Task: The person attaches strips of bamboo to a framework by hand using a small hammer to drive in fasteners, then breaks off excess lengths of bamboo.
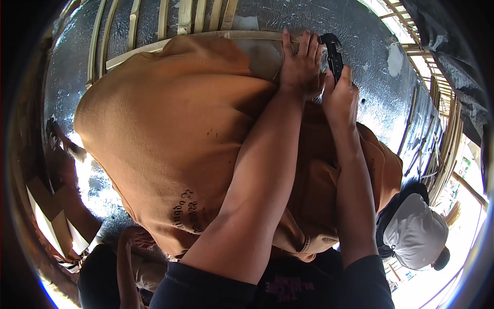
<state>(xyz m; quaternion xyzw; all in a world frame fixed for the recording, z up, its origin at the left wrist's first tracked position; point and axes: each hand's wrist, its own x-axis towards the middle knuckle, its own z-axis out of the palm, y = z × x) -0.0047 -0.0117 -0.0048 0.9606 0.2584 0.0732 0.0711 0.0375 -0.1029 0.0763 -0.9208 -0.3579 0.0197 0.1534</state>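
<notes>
My left hand [299, 69] lies stretched out with its fingers apart, its fingertips over the right end of a pale bamboo strip [257, 35] on a shiny silver sheet. Close beside it, my right hand [342, 100] is closed around a black hand tool [334, 56] with a curved upper end. What kind of tool it is I cannot make out. The tool's top is next to my left fingertips. Beneath both forearms spreads a large brown cloth garment [170, 118] with dark printing, which hides part of the sheet and the strip.
More bamboo strips [134, 23] run across the silver sheet [370, 62] at the far left. A person in a light shirt [417, 232] is at the lower right. Another person's arm [125, 262] shows at the lower left. Bamboo framing [446, 129] lines the right side.
</notes>
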